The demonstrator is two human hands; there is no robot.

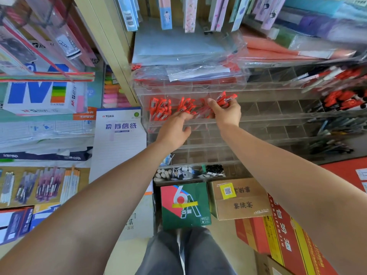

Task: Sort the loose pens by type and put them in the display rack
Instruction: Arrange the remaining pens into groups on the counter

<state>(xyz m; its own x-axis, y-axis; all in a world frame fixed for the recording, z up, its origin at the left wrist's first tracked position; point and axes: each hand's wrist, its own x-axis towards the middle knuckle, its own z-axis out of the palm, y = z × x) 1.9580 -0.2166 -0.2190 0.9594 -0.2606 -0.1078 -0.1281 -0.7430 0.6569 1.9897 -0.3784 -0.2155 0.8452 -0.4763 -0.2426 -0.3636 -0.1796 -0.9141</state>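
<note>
- Nearest the lens: knees in grey trousers (188, 253), bare forearms stretching out over them toward the rack (268, 116).
- Right hand (226, 113): clenched round a bundle (226, 99) of red pens, caps poking up past the fingers, held at the mouth of a cell in the rack's upper rows.
- Left hand (174, 132): fingers stretched out, thumb apart, tips right at the racked pens (158, 110); nothing gripped, as far as can be seen.
- Racked pens: red, filling a few neighbouring cells of that same row, just left of the bundle; touching it or only near, cannot tell.
- Elsewhere in the rack: more red pens (343, 100) far right, dark pens (327, 128) below those; cells between and beneath appear unfilled.
- Progress, as a judgement: red type partly shelved, bundle not yet dropped in. No loose pile in sight, so no telling how much sorting is left. Likely a fair share, given the unfilled cells.
- Below the rack: green box (184, 207) and cardboard box (240, 199) side by side on the floor.
</note>
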